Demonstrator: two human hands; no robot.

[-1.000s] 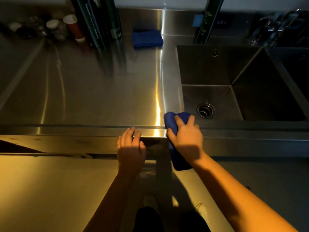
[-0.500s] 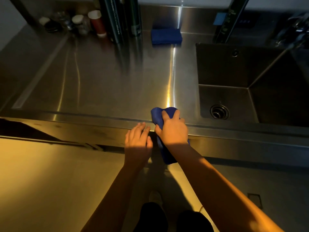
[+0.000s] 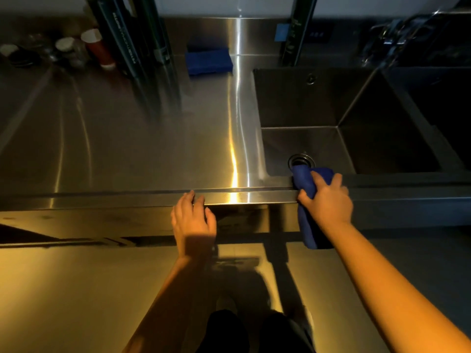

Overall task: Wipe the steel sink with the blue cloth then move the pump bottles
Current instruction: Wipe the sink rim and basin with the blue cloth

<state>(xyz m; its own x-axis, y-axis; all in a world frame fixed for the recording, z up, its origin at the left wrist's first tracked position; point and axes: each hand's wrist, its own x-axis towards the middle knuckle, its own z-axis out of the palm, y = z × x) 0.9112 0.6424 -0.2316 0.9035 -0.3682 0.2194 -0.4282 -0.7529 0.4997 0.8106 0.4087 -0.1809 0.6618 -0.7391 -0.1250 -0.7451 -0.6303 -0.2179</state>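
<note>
Looking down through the head camera, I have my right hand (image 3: 326,200) curled around the blue cloth (image 3: 304,179). It presses the cloth's upper fold onto the front rim of the steel sink (image 3: 305,103), just ahead of my knuckles, and the drain (image 3: 300,160) lies right beyond the cloth. The rest of the cloth hangs below my palm, down the front face of the counter. My left hand (image 3: 193,220) rests with relaxed fingers on the counter edge (image 3: 114,200), well to the left of the right hand, holding nothing.

The cloth looks soft, light and floppy. I judge that a bunched fistful near its middle gives the best control, since a loose tail would drag. Polished steel should let it slide easily.

Far ahead of my left hand sits a second folded blue cloth (image 3: 209,61). I cannot pick out the pump bottles for sure among the dark shapes at the back.
</note>
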